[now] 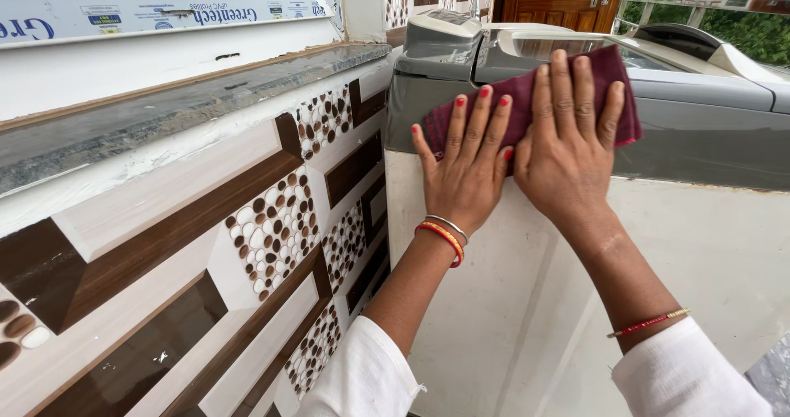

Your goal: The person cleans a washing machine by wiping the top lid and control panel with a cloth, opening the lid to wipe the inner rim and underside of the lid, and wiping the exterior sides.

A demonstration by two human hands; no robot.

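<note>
Here both hands lie flat, fingers spread, pressing a maroon cloth [609,80] against the grey upper band of a washing machine [699,129]. Neither grip is closed round anything: the left hand [467,166] rests open with its fingertips on the cloth's lower left corner, and the right hand [568,137] covers the cloth's middle just beside it, thumbs nearly touching. Below the hands runs the machine's white side panel. Left of the left hand stands a brown-and-white tiled wall [271,220] under a stone ledge [164,104].

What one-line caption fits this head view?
Both hands, left hand and right hand, press a maroon cloth flat against the front of a grey-topped washing machine beside a tiled wall.
</note>
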